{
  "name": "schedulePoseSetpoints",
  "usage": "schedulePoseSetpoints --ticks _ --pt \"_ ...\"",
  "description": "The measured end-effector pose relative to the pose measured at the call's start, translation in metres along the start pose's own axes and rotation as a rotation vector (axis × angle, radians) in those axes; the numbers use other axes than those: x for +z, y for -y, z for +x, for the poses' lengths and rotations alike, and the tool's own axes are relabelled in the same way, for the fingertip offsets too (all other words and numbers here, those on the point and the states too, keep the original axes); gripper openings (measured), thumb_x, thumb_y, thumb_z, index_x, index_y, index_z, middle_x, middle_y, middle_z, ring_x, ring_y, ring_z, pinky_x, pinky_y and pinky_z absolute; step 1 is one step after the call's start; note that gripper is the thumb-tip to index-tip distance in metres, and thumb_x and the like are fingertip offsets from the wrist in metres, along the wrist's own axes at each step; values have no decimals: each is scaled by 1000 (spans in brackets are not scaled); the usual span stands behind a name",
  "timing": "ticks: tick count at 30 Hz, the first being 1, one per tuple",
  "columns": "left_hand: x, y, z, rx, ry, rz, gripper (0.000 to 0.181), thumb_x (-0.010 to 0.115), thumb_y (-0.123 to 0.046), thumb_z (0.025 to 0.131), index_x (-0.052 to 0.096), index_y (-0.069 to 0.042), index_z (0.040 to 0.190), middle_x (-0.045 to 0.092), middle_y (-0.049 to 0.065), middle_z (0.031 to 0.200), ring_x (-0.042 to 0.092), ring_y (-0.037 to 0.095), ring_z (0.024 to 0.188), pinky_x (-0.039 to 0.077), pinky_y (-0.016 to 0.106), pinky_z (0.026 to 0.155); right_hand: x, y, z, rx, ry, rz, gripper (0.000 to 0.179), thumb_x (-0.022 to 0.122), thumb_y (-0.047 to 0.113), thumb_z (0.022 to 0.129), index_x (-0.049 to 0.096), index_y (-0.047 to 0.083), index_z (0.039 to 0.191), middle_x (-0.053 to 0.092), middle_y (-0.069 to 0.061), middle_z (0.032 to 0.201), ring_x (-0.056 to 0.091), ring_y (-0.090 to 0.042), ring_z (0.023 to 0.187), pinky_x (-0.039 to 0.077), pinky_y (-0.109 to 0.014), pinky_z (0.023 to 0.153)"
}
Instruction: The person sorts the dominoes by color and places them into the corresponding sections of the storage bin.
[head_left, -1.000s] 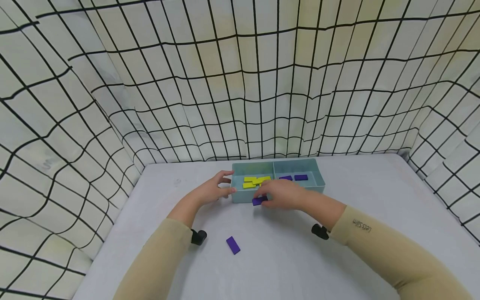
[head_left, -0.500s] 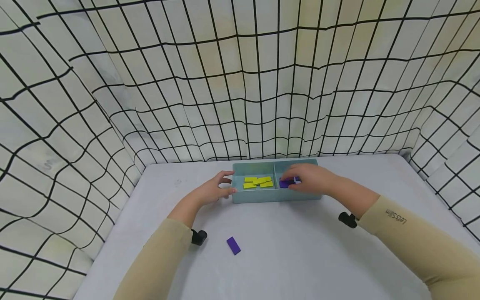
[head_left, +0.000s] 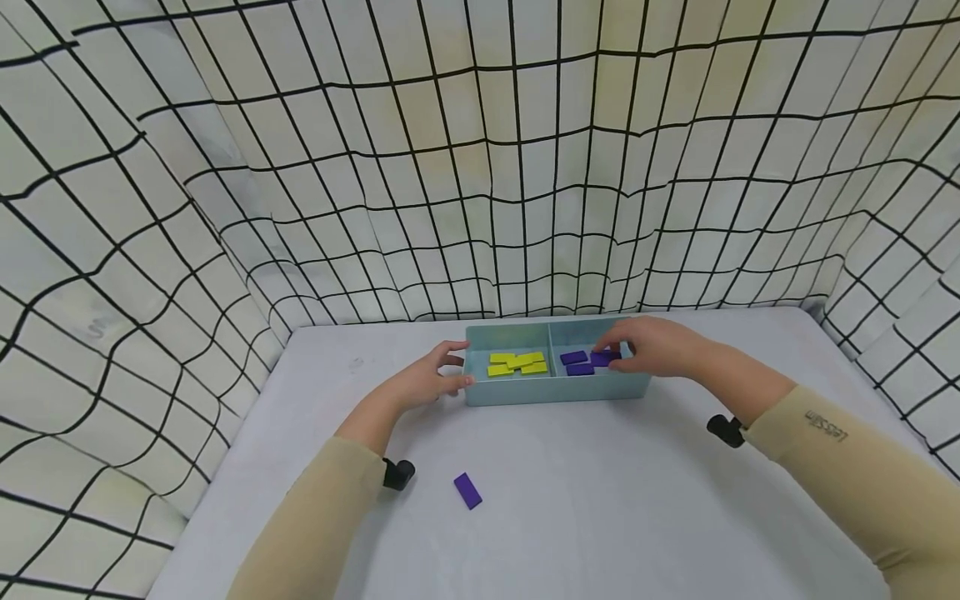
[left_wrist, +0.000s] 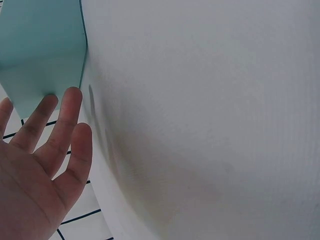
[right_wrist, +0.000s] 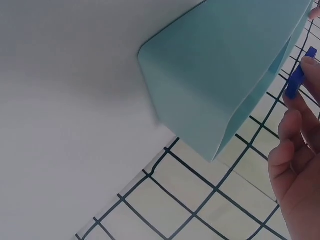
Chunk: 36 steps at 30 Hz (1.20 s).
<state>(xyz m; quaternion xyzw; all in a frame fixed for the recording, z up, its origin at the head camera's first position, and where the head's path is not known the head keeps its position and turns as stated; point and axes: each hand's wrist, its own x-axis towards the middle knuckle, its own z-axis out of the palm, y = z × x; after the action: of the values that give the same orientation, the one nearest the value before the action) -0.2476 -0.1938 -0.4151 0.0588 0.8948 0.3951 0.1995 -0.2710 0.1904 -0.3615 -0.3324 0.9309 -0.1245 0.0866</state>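
Note:
A light teal box (head_left: 555, 390) with two compartments stands near the back of the table. Several yellow blocks (head_left: 501, 370) lie in its left compartment, and purple blocks (head_left: 574, 357) lie in the right one. My right hand (head_left: 660, 348) reaches over the box's right end. Between thumb and finger it pinches a purple block (right_wrist: 296, 80), which the right wrist view shows above the rim. At the box's left end, my left hand (head_left: 420, 382) touches the wall with fingers extended; its palm and loosely straight fingers (left_wrist: 65, 120) show in the left wrist view.
One more purple block (head_left: 468, 491) lies on the white table (head_left: 570, 500) in front of the box. Behind and at both sides rises a white wall with a black grid net (head_left: 517, 158).
My right hand has carried a purple block from in front of the box into the right compartment, then shifted right to pinch a purple block there. My left hand stays at the box's end.

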Motion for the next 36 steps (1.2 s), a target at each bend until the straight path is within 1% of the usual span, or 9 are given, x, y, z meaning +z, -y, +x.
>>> schedulePoseSetpoints --ticks 2,5,9,18,22,27,29,33,36 --pt "0 0 0 -1 1 1 73 68 -41 94 26 -37 154 44 6 150 66 20 105 46 50 99 0 -2 2 0 13 -11 31 74 23 89 71 20 120 64 6 100 55 -15 82 49 -32 71" --pt "0 0 1 0 2 4 73 68 -40 94 26 -37 154 44 6 150 66 20 104 46 50 99 1 -4 5 -1 29 -34 31 74 23 89 72 19 119 65 6 101 59 -18 89 52 -37 79" --pt "0 -1 0 3 5 3 73 68 -39 94 26 -36 154 44 6 150 66 20 104 45 51 99 4 -9 10 -3 37 -72 29 74 22 88 73 18 117 66 5 100 61 -21 97 51 -44 89" --pt "0 -2 1 5 12 0 74 69 -39 94 26 -35 154 44 7 150 66 21 103 45 52 101 13 -22 19 -7 51 -99 26 75 20 87 74 16 113 67 4 96 60 -17 92 51 -44 88" --pt "-1 -1 1 4 10 4 75 69 -39 93 26 -34 154 44 7 150 66 20 103 45 51 101 19 -23 27 -7 69 -149 26 75 20 88 74 15 113 68 3 98 61 -17 91 51 -43 87" --pt "-2 -2 1 1 5 7 75 69 -40 93 26 -35 154 45 7 150 66 20 103 46 50 99 23 -24 33 20 82 -194 25 76 18 87 75 15 111 71 0 103 64 -22 95 51 -45 88" --pt "-2 -2 1 0 7 5 74 69 -40 93 26 -36 154 44 7 150 66 20 103 46 51 99 25 -25 35 31 90 -216 24 77 19 86 75 15 110 72 -1 105 65 -23 98 50 -45 90" --pt "-2 -2 1 3 15 -1 75 69 -40 94 25 -35 154 43 8 151 65 21 104 46 52 99 28 -26 38 32 100 -273 25 78 21 86 75 15 110 73 0 105 66 -21 99 46 -45 88" --pt "-2 -2 1 1 15 -2 75 69 -41 93 25 -35 154 43 8 151 65 21 105 46 52 99 29 -25 38 28 96 -298 25 79 22 85 75 14 109 74 -1 104 67 -22 98 44 -48 89"
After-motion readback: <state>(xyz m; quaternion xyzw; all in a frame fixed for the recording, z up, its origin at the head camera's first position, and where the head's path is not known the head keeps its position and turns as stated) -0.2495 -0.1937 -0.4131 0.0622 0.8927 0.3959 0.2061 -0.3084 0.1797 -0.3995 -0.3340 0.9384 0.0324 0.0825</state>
